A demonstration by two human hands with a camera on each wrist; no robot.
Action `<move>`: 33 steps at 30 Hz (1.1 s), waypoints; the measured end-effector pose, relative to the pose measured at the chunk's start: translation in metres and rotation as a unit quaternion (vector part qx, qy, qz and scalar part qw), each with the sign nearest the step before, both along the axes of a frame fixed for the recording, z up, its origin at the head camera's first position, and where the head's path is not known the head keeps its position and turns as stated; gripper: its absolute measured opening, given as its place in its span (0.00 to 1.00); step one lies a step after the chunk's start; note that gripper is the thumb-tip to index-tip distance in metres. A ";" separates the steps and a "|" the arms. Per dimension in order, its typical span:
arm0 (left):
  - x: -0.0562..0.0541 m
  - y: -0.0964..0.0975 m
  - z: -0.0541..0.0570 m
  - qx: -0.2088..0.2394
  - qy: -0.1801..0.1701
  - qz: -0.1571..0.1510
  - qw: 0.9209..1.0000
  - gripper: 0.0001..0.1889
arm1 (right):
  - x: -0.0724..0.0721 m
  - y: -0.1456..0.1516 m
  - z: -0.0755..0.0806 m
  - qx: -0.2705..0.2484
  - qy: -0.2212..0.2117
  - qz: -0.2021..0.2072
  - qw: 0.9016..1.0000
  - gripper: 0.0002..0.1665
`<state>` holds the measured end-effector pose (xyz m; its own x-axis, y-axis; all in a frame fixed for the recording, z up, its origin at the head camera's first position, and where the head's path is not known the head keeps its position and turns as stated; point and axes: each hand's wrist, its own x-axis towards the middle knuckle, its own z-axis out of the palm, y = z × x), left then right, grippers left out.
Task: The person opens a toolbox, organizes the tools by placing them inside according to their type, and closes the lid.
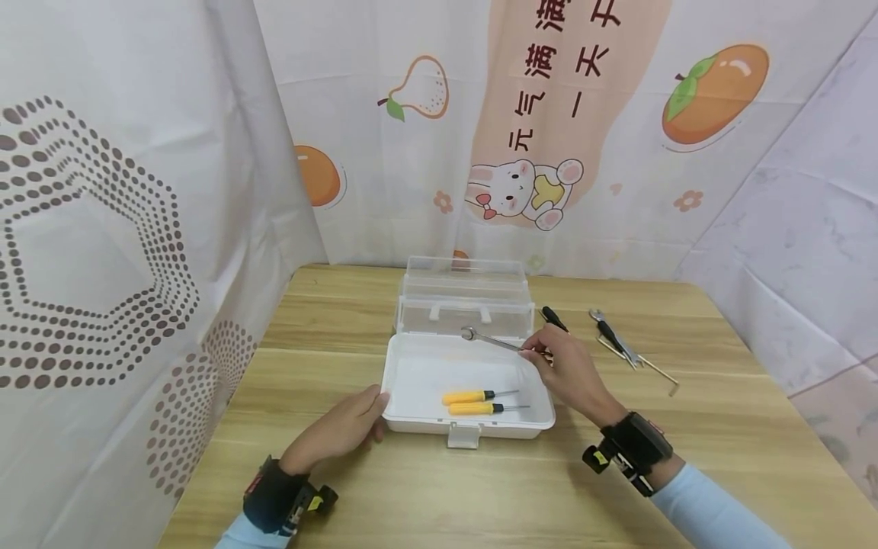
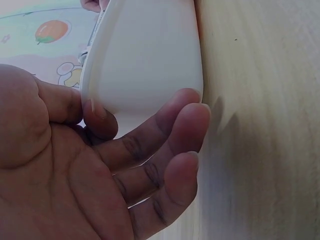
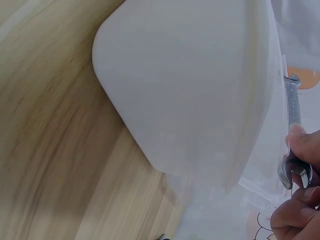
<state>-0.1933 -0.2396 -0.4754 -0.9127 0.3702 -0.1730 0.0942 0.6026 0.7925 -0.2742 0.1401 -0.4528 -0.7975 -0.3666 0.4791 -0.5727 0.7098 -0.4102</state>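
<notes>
The left hand (image 1: 343, 423) grips the left edge of a white toolbox (image 1: 425, 362) on the counter (image 1: 473, 496); the right hand (image 1: 568, 367) pinches a wrench (image 1: 497, 341) near its back-right corner. Two yellow screwdrivers (image 1: 468, 396) lie inside.

A hand can drop from above into the left part of the white box (image 1: 418, 366). Two yellow screwdrivers (image 1: 473, 409) occupy its front right floor, and the wrench (image 1: 503, 344) in the right grip (image 1: 565, 370) crosses above its back right part. That grip bars the right rim; the left grip (image 1: 351, 421) blocks the front left corner. Behind, the raised clear lid (image 1: 466, 314) stands as a wall. Free tabletop (image 1: 446, 496) stretches left of the box and in front, between the forearms; rightward, a black-handled tool (image 1: 554, 319) and an L-shaped rod (image 1: 660, 370) obstruct.
</notes>
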 end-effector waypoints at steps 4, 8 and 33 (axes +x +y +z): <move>0.001 0.000 0.001 -0.004 0.004 -0.004 1.000 0.22 | -0.001 -0.002 -0.001 -0.002 0.005 0.005 1.000 0.05; 0.001 0.000 0.002 0.000 0.004 -0.005 1.000 0.22 | -0.001 -0.003 -0.001 -0.008 0.011 0.011 1.000 0.03; 0.000 0.001 -0.001 -0.003 0.001 -0.001 1.000 0.23 | -0.007 -0.013 -0.003 -0.019 0.033 0.018 0.999 0.05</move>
